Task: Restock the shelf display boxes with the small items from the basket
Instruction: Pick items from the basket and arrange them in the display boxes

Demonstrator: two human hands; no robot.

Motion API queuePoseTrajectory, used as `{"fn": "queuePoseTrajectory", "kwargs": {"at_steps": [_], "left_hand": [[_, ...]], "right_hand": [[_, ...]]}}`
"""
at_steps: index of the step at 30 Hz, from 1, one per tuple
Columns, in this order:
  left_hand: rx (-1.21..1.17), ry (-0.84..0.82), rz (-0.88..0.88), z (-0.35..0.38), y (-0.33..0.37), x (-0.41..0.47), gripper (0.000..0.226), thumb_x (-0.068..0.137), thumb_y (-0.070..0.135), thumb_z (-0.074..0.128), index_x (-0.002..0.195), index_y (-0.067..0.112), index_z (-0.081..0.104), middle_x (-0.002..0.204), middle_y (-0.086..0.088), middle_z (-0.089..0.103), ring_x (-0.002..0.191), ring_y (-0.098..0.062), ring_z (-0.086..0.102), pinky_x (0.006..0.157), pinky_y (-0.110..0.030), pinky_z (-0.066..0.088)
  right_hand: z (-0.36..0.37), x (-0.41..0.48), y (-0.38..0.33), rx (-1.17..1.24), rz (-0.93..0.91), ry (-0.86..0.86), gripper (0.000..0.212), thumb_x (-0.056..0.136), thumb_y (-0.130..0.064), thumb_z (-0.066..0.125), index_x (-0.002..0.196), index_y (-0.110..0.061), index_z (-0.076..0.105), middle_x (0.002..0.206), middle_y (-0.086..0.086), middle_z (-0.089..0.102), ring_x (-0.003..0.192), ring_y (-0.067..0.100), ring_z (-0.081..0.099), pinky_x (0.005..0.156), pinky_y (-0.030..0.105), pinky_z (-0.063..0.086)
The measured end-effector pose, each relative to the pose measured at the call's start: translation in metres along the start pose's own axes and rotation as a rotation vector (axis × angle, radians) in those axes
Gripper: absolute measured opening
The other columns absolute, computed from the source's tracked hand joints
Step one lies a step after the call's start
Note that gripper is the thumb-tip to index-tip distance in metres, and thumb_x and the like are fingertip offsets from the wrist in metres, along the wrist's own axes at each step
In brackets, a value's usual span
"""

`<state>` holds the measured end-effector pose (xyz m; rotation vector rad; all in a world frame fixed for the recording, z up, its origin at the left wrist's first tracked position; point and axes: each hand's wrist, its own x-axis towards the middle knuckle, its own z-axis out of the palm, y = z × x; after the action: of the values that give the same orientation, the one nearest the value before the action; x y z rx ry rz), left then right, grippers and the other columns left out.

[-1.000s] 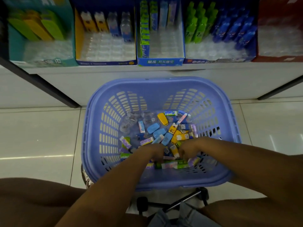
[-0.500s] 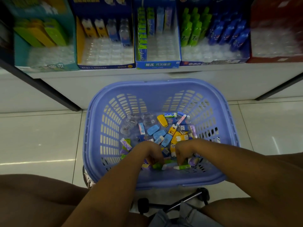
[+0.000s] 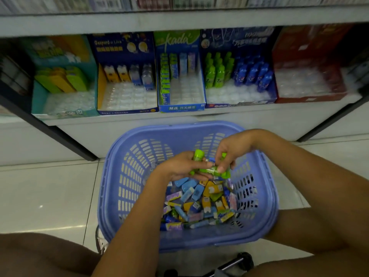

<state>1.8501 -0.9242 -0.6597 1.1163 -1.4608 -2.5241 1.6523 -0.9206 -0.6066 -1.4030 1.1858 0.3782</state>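
A lilac plastic basket (image 3: 127, 176) sits on the floor below the shelf, with several small wrapped items (image 3: 199, 204) piled in its right half. Above the pile, my left hand (image 3: 179, 166) is closed around green bottle-shaped items (image 3: 198, 155). My right hand (image 3: 229, 150) pinches more of the green items (image 3: 217, 172) next to it, fingertips touching the left hand's bundle. On the shelf stand display boxes: a teal one (image 3: 65, 104), a dark blue one (image 3: 127, 96), a "kada" box (image 3: 181, 92), a green-and-blue bottle box (image 3: 239, 90) and a red one (image 3: 311, 84).
The boxes' front rows show bare white plastic trays. A dark shelf bracket (image 3: 50, 126) slants down at the left and another (image 3: 329, 120) at the right. My knees fill the lower corners. A black trolley frame (image 3: 235, 262) shows under the basket.
Both hands have lifted out of the item pile, holding green items above the basket. The view has tilted up, showing more of the shelf.
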Motion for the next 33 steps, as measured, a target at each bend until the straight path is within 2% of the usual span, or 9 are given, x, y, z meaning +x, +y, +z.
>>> {"fn": "queuePoseTrajectory", "kwargs": {"at_steps": [2,6,11,14,17,19,22,28,33], "left_hand": [[-0.061,0.046,0.072,0.003,0.014,-0.005,0.003,0.091,0.009,0.06,0.091,0.006,0.059,0.084,-0.008,0.074,0.08,-0.02,0.073,0.065,-0.022,0.058],[-0.137,0.131,0.126,0.005,0.034,-0.018,0.01,0.089,0.01,0.062,0.098,0.01,0.066,0.086,-0.008,0.074,0.069,-0.016,0.072,0.053,-0.02,0.056],[-0.031,0.12,0.216,0.025,0.054,-0.023,0.026,0.083,0.029,0.067,0.106,0.019,0.07,0.096,-0.003,0.072,0.061,-0.01,0.064,0.057,-0.019,0.053],[-0.156,0.123,0.292,0.038,0.061,-0.021,0.044,0.073,0.034,0.069,0.108,0.009,0.066,0.083,-0.011,0.064,0.056,-0.011,0.061,0.054,-0.019,0.052],[-0.203,0.149,0.35,0.046,0.067,-0.016,0.044,0.073,0.036,0.069,0.105,0.005,0.067,0.087,-0.017,0.06,0.055,-0.01,0.058,0.052,-0.019,0.051],[-0.198,0.18,0.389,0.049,0.068,-0.013,0.037,0.077,0.035,0.068,0.103,0.008,0.07,0.085,-0.016,0.061,0.055,-0.01,0.058,0.054,-0.02,0.052],[-0.102,0.334,0.474,0.049,0.07,-0.007,0.024,0.087,0.027,0.066,0.099,0.006,0.07,0.069,-0.007,0.066,0.054,-0.014,0.06,0.057,-0.023,0.052],[0.061,0.494,0.631,0.056,0.074,0.003,0.006,0.09,0.022,0.064,0.088,0.025,0.067,0.056,0.004,0.062,0.053,-0.015,0.059,0.059,-0.029,0.056],[0.026,0.532,0.668,0.058,0.078,0.007,0.007,0.091,0.018,0.062,0.095,0.021,0.067,0.06,0.007,0.066,0.055,-0.01,0.059,0.061,-0.026,0.054]], "right_hand": [[-0.01,-0.017,-0.001,0.087,-0.048,0.031,0.015,0.085,-0.024,0.068,0.096,-0.015,0.072,0.087,-0.01,0.072,0.077,-0.001,0.066,0.069,0.013,0.051],[-0.029,-0.053,0.006,0.264,-0.205,0.212,0.025,0.091,-0.012,0.059,0.115,-0.01,0.065,0.114,-0.003,0.067,0.104,0.008,0.064,0.083,0.018,0.051],[-0.038,-0.086,0.001,0.295,-0.402,0.486,0.024,0.083,-0.006,0.068,0.105,-0.016,0.067,0.099,0.0,0.067,0.093,0.012,0.064,0.082,0.021,0.052],[-0.037,-0.094,-0.009,0.282,-0.454,0.543,0.021,0.079,0.002,0.07,0.096,-0.01,0.067,0.101,0.013,0.066,0.092,0.019,0.063,0.081,0.025,0.053],[-0.035,-0.095,-0.018,0.265,-0.515,0.547,0.018,0.077,0.011,0.067,0.087,-0.003,0.067,0.107,0.015,0.063,0.094,0.017,0.064,0.081,0.025,0.054],[-0.036,-0.097,-0.021,0.284,-0.522,0.568,0.02,0.078,0.011,0.065,0.094,-0.001,0.067,0.11,0.014,0.062,0.096,0.017,0.065,0.082,0.024,0.054],[-0.042,-0.1,-0.019,0.409,-0.483,0.682,0.029,0.084,-0.005,0.065,0.111,-0.016,0.064,0.116,0.003,0.064,0.102,0.016,0.066,0.084,0.019,0.053],[-0.049,-0.099,-0.016,0.598,-0.369,0.805,0.021,0.079,-0.015,0.07,0.099,-0.009,0.072,0.092,0.007,0.075,0.086,0.019,0.072,0.071,0.019,0.057],[-0.056,-0.099,-0.022,0.551,-0.365,0.859,0.022,0.075,-0.011,0.074,0.096,-0.008,0.073,0.089,0.009,0.075,0.083,0.017,0.072,0.075,0.021,0.058]]}}
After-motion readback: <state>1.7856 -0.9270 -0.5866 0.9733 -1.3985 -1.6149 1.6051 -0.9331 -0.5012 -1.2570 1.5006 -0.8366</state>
